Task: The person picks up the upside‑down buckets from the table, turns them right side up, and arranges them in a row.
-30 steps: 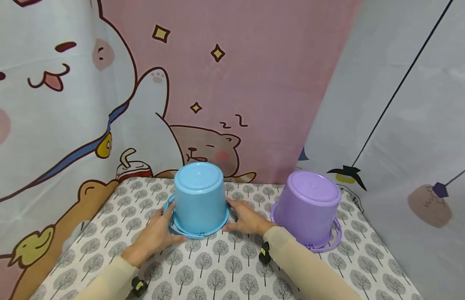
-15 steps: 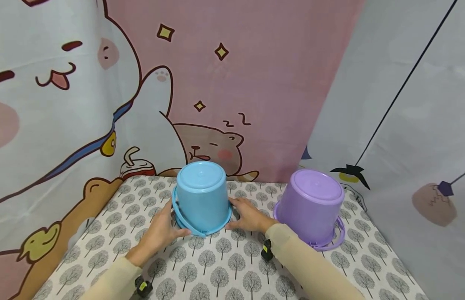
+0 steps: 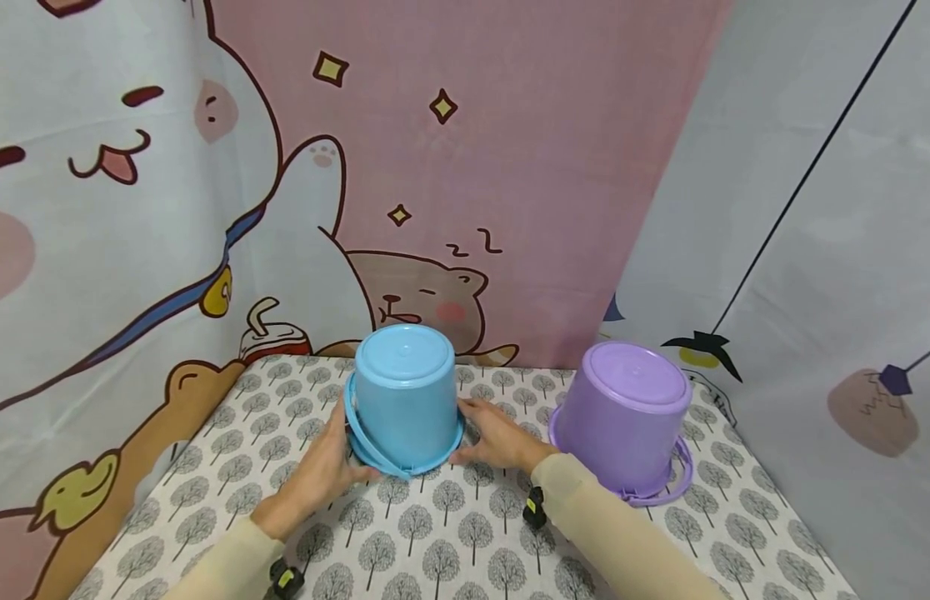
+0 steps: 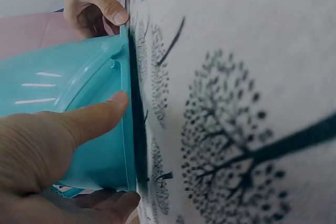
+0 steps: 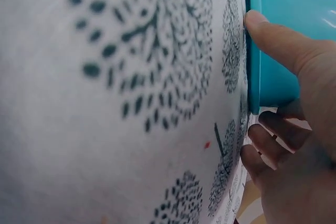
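A light blue bucket (image 3: 405,400) stands upside down on the tree-print cloth, its base facing up. Its handle (image 3: 363,433) leans against the left side, above the rim. On that side my left hand (image 3: 318,467) holds the rim; the left wrist view shows the thumb (image 4: 100,119) on the bucket's wall and the fingers at the rim below. At the opposite side my right hand (image 3: 498,437) grips the rim, thumb (image 5: 278,40) on its edge and fingers bent beside it. Whether the rim touches the cloth all round is hard to tell.
An upside-down purple bucket (image 3: 626,425) stands to the right, close to my right forearm, with its handle (image 3: 671,483) lying on the cloth. Tree-print cloth (image 3: 435,542) covers the table. A pink and white cartoon curtain (image 3: 525,183) hangs behind and at both sides.
The blue bucket's handle has swung up from the cloth against its left side. My left hand has drawn in onto the rim. The purple bucket stays put; the view shifts slightly.
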`<state>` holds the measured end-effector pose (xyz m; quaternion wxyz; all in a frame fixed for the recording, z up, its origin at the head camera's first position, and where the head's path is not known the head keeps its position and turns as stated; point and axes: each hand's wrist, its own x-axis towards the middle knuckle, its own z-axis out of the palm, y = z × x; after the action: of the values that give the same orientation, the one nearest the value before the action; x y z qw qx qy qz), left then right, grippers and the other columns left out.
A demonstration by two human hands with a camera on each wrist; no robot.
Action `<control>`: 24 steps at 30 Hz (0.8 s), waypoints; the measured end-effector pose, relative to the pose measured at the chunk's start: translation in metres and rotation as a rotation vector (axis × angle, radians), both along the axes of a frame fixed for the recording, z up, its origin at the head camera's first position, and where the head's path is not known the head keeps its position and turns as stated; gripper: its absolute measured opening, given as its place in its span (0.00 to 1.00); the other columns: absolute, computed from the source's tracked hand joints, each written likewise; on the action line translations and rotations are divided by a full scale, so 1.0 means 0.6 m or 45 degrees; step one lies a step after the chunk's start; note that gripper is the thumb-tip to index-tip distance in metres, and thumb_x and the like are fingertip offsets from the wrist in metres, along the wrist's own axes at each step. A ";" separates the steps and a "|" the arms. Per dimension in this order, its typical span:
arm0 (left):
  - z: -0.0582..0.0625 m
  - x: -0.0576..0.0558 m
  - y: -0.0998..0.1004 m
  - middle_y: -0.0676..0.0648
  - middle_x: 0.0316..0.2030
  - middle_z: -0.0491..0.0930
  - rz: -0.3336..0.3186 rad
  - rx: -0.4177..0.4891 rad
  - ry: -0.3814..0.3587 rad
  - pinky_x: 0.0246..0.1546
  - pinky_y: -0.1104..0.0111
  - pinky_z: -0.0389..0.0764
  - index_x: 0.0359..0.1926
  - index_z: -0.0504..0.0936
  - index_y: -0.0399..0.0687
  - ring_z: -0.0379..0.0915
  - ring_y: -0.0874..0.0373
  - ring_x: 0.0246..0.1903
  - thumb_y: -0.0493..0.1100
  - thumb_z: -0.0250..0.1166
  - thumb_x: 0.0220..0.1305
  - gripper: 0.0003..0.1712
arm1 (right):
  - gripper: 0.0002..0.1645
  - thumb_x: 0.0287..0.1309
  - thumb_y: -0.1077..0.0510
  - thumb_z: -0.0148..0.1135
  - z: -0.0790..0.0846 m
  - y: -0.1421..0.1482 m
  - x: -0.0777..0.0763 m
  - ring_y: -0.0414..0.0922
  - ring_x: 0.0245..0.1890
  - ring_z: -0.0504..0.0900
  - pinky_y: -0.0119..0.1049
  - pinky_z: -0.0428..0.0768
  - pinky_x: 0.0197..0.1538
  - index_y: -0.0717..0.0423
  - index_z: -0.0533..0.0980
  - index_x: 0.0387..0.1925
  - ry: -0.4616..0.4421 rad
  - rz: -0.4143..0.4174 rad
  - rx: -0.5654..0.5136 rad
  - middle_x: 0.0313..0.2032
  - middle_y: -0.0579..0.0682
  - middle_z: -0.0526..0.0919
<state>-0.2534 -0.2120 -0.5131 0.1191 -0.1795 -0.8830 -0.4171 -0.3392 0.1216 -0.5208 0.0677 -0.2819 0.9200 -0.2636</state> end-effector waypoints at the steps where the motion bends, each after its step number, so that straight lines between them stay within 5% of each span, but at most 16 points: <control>1: 0.003 0.000 0.000 0.29 0.90 0.61 0.013 -0.002 -0.003 0.85 0.31 0.71 0.98 0.33 0.57 0.69 0.23 0.83 0.31 0.96 0.42 0.98 | 0.72 0.64 0.36 0.88 0.001 0.000 0.001 0.67 0.90 0.65 0.70 0.67 0.92 0.59 0.58 0.93 -0.004 0.000 -0.007 0.91 0.65 0.63; 9: 0.019 0.002 -0.003 0.28 0.90 0.60 0.088 -0.040 -0.067 0.84 0.25 0.70 0.98 0.36 0.57 0.67 0.21 0.84 0.33 0.96 0.45 0.95 | 0.73 0.62 0.35 0.89 0.006 -0.001 0.011 0.66 0.89 0.69 0.68 0.71 0.91 0.61 0.59 0.92 0.008 -0.003 -0.059 0.90 0.63 0.66; 17: 0.034 0.009 -0.012 0.28 0.88 0.66 0.012 -0.018 -0.073 0.78 0.26 0.79 0.98 0.38 0.60 0.74 0.21 0.79 0.40 0.98 0.43 0.95 | 0.76 0.59 0.46 0.93 0.017 0.002 0.027 0.60 0.80 0.79 0.65 0.78 0.87 0.56 0.55 0.95 -0.002 -0.015 -0.126 0.85 0.60 0.72; 24: 0.045 0.013 -0.019 0.24 0.83 0.71 -0.030 0.021 -0.155 0.72 0.33 0.89 0.98 0.40 0.51 0.84 0.23 0.71 0.44 0.97 0.45 0.93 | 0.64 0.68 0.62 0.85 0.023 0.010 0.030 0.55 0.71 0.87 0.49 0.90 0.77 0.59 0.56 0.94 0.214 0.039 -0.189 0.78 0.57 0.76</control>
<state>-0.2458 -0.2234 -0.4863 0.0619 -0.1633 -0.8828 -0.4360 -0.3212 0.1278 -0.5073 -0.0267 -0.3212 0.8960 -0.3054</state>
